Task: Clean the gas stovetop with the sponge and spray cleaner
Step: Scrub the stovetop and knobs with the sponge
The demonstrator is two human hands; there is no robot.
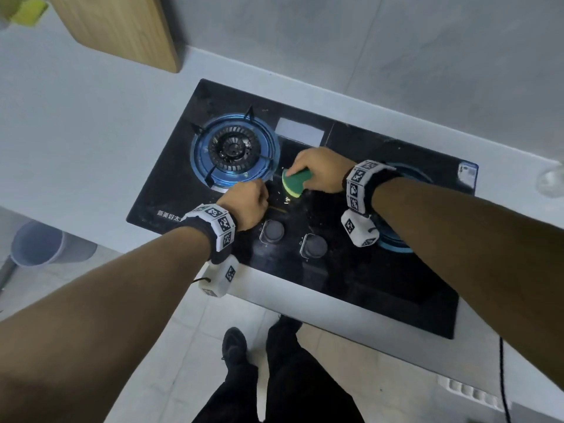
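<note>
A black glass gas stovetop (351,270) lies set into a pale counter. My right hand (320,169) grips a green and yellow sponge (294,183) and presses it on the glass between the two burners. Crumbs and wet specks lie just below the sponge. My left hand (248,204) rests on the glass beside the left burner (233,151), fingers curled; nothing shows in it. No spray bottle shows clearly in this view.
Two round knobs (273,230) (316,245) sit at the stove's front. The right burner (406,178) is mostly hidden by my right arm. A wooden board (122,29) leans at the back left. A clear object (551,180) stands at the right edge. A bucket (36,242) is on the floor.
</note>
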